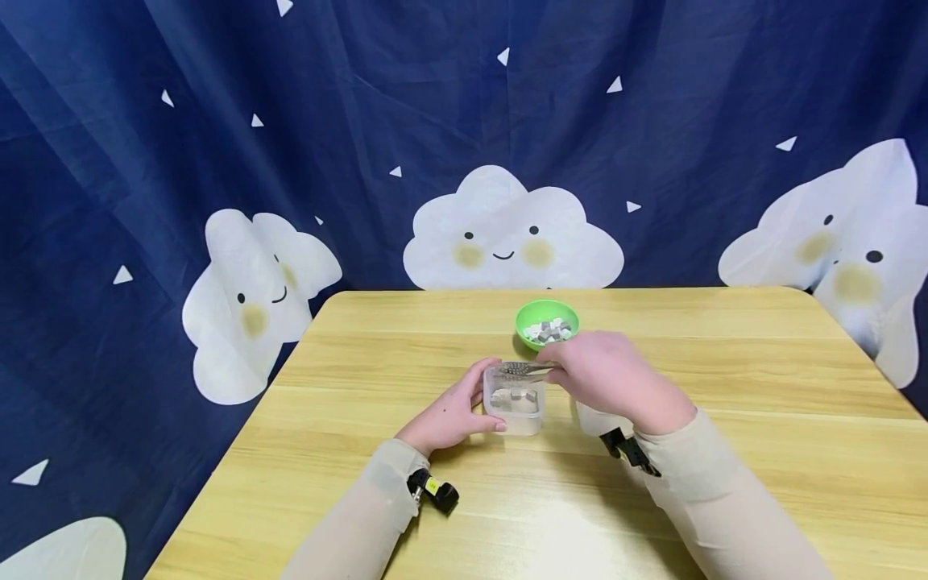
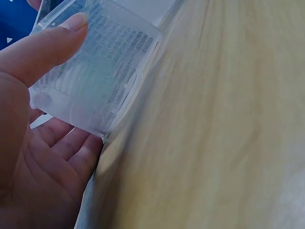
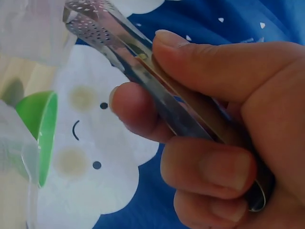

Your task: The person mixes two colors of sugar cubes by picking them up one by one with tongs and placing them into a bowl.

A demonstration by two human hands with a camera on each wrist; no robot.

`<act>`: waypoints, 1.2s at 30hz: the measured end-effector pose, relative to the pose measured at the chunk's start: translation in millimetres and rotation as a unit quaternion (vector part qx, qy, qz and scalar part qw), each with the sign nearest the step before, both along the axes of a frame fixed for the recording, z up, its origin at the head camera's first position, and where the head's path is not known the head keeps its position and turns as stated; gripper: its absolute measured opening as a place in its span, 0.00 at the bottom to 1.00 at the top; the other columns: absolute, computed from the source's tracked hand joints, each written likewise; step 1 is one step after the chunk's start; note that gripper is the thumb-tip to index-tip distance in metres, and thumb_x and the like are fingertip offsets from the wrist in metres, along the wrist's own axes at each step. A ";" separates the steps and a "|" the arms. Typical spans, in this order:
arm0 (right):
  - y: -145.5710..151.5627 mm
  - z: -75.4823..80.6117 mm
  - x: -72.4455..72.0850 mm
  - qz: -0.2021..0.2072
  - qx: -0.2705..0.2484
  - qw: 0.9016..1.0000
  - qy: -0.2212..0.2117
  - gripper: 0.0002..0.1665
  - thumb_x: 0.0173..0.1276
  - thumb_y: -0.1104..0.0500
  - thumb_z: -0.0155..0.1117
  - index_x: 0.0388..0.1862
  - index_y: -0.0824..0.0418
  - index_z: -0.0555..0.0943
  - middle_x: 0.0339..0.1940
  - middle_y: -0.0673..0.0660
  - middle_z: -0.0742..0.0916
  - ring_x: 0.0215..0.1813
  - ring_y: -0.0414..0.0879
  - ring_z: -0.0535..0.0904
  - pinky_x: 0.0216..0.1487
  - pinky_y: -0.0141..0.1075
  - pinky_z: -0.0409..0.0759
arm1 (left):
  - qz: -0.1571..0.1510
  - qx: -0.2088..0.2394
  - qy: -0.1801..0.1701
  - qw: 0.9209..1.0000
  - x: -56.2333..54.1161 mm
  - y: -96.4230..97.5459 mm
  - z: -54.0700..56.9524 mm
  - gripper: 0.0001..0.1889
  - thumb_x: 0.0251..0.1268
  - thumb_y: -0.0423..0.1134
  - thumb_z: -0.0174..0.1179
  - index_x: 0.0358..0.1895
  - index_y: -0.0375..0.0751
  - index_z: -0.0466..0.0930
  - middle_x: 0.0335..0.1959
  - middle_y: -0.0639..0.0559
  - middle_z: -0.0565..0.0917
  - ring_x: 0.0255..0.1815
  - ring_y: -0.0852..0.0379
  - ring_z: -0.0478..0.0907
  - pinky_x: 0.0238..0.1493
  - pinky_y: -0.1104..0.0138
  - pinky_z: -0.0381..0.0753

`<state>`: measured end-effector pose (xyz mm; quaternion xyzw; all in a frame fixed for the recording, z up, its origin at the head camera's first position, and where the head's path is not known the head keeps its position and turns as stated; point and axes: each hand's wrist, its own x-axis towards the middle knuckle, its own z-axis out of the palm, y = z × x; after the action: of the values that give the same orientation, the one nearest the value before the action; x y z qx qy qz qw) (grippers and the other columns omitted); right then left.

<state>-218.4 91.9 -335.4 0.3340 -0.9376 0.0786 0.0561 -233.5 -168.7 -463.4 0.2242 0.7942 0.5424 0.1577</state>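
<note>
My left hand (image 1: 453,415) holds a clear square plastic container (image 1: 522,424) on the table, its thumb at the near side and the fingers behind. In the left wrist view that thumb lies along the container's wall (image 2: 109,71). A few grey and whitish pieces (image 1: 524,395) lie inside. My right hand (image 1: 609,374) grips metal tongs (image 3: 178,107) with perforated tips, thumb on one arm and fingers curled round the other. The tips (image 1: 516,368) are over the container's far part; whether they pinch anything cannot be seen.
A green bowl (image 1: 535,309) of white and grey blocks (image 1: 548,329) stands behind the hands. Partly hidden below my right hand is a second clear container (image 1: 600,420). A wooden table (image 1: 348,354) bears everything, with a blue cloud-print curtain (image 1: 449,97) at its back.
</note>
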 end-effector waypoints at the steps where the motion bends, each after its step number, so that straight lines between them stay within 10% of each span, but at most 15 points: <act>1: 1.8 1.3 -0.5 -0.002 -0.004 1.000 0.004 0.06 0.66 0.56 0.72 0.41 0.46 0.88 0.29 0.43 0.86 0.28 0.43 0.79 0.24 0.44 0.76 | 0.001 -0.002 0.001 1.000 -0.1 -0.3 -0.1 0.56 0.56 0.39 0.77 0.82 0.52 0.45 0.78 0.53 0.62 0.74 0.58 0.65 0.73 0.66 0.61; 11: 22.4 5.9 -10.9 -0.006 -0.064 0.996 0.055 0.11 0.67 0.56 0.72 0.47 0.50 0.88 0.33 0.47 0.89 0.32 0.49 0.84 0.24 0.48 0.77 | 0.005 -0.002 0.001 1.000 -0.3 -2.0 -2.9 0.55 0.57 0.38 0.76 0.82 0.54 0.47 0.79 0.51 0.59 0.76 0.56 0.61 0.73 0.66 0.60; 36: 45.7 0.7 -30.7 -0.101 -0.082 0.991 0.027 0.09 0.71 0.52 0.68 0.47 0.50 0.86 0.32 0.48 0.87 0.29 0.49 0.81 0.25 0.51 0.75 | 0.000 0.006 -0.006 1.000 0.1 0.0 -1.9 0.55 0.56 0.34 0.76 0.82 0.49 0.45 0.77 0.51 0.62 0.75 0.57 0.63 0.72 0.68 0.62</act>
<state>-249.0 137.6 -334.7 0.2340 -0.9551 0.1396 0.1164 -233.4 -168.7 -465.2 0.2216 0.7898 0.5488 0.1610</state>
